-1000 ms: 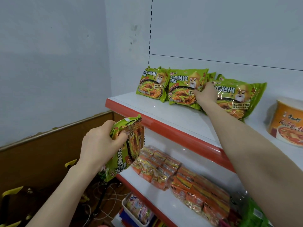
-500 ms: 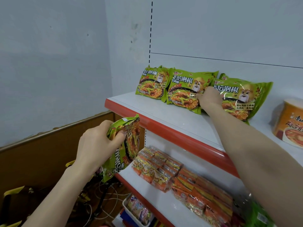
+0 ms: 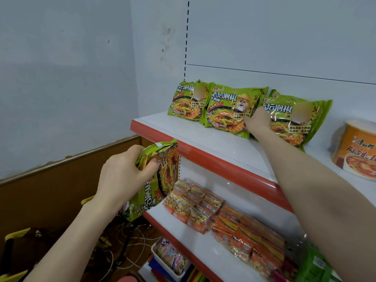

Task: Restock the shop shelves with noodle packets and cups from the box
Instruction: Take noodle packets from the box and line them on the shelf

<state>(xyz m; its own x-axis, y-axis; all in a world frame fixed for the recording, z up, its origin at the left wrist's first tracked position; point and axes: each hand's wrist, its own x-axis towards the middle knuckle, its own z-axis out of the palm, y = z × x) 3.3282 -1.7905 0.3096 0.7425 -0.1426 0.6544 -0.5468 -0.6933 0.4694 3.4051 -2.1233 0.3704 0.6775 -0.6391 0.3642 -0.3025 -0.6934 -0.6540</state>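
Head view: left hand [image 3: 122,176] grips a crinkled green plastic noodle packet [image 3: 151,192] by its top end, thumb and fingers curled round it. The packet hangs just in front of the red front edge of the white top shelf [image 3: 203,139], below shelf level. Right hand [image 3: 258,123] is reached far back on the top shelf, with fingers at the seam between the middle green packet [image 3: 225,112] and the right green packet [image 3: 295,121]. Can't tell if it pinches an edge or just touches. A third green packet [image 3: 187,102] stands at the left, all three leaning on the back panel. Orange paper noodle cup [image 3: 358,151] sits on the same shelf, far right. Lower shelf has rows of small orange foil packets [image 3: 223,216]. White plastic basket [image 3: 173,259] of sachets is at the bottom
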